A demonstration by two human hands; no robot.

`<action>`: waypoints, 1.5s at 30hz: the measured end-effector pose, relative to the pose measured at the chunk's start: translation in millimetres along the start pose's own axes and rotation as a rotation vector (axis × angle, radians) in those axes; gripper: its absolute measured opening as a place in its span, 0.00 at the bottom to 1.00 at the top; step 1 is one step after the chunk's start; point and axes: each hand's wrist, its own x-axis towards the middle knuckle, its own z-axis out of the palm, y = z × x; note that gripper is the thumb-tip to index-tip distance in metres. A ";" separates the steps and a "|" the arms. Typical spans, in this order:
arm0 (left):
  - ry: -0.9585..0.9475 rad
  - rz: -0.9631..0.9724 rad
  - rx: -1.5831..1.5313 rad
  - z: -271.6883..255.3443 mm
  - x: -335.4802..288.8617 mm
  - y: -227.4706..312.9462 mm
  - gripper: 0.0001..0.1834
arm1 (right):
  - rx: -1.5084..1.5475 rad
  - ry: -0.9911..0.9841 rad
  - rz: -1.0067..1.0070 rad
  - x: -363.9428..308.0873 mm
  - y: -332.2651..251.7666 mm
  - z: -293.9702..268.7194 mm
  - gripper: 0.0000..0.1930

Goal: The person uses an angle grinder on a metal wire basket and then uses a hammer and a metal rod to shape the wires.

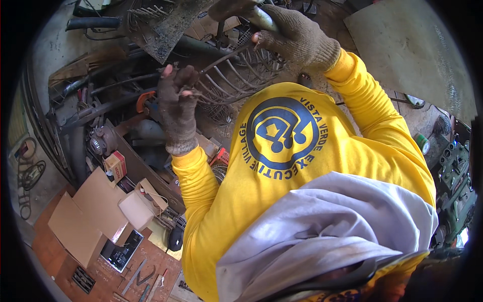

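Note:
Both my hands wear worn brown knit gloves with bare fingertips showing. My left hand is closed around one end of a ribbed metal frame, a piece with several thin curved bars set side by side. My right hand grips the pale handle of a hammer, whose dark head lies at the upper edge. The right thumb tip is close to the frame's upper rod; whether it touches cannot be told. Just beyond the left hand, the corner of a dark, rough metal plate juts out.
Metal pipes and bars crowd the upper left. At the lower left, an opened cardboard box, pliers and other hand tools lie on a reddish-brown surface. A green machine stands at the right; a large pale sheet lies upper right.

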 end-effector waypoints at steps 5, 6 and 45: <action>-0.142 0.135 0.860 22.1 11.9 15.3 0.22 | -0.026 -0.153 0.005 7.2 -2.2 -4.7 0.27; -0.142 0.135 0.858 22.6 12.1 15.0 0.22 | -0.027 -0.153 0.004 8.6 0.2 -3.6 0.27; 0.102 0.165 0.306 -8.4 29.2 -2.8 0.14 | 0.388 0.115 0.154 -18.8 16.6 -22.8 0.25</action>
